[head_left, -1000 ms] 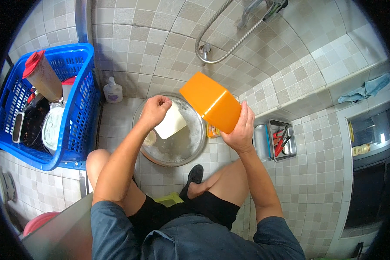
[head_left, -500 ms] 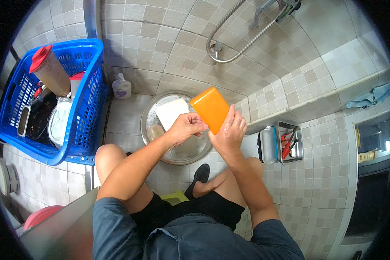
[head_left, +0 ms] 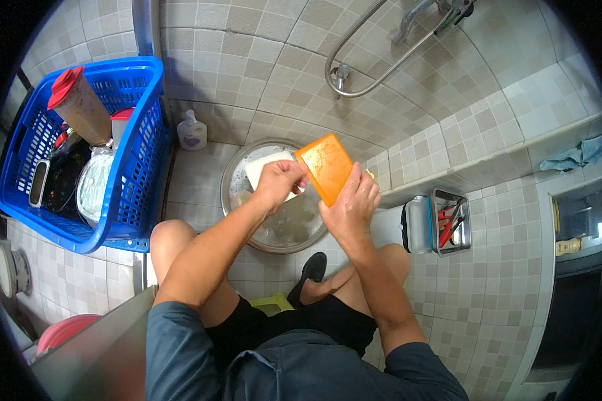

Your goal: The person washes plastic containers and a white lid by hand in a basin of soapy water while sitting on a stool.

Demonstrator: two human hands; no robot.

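My right hand (head_left: 352, 204) grips a flat, rectangular orange plastic lid (head_left: 326, 167) by its lower right side, tilted above the basin. Its face looks wet. A small yellow bit (head_left: 370, 174) shows beside the right fingers; what it is I cannot make out. The fingers of my left hand (head_left: 279, 182) are pinched together at the lid's left edge, and what is between them is hidden. Below, a round metal basin (head_left: 229, 227) holds cloudy, sudsy water. In it lies a white rectangular piece (head_left: 264, 165), partly covered by my left hand.
A blue plastic basket (head_left: 128, 190) full of kitchenware stands at left. Near the wall is a white pump bottle (head_left: 192, 132). At right, a metal tray (head_left: 453, 244) holds red-handled utensils beside a clear container (head_left: 418, 224). A shower hose (head_left: 331, 60) hangs above.
The orange lid has turned so a wetter, streaked face shows. My left hand has moved slightly up and left, along the lid's left edge. The yellow bit has come into sight.
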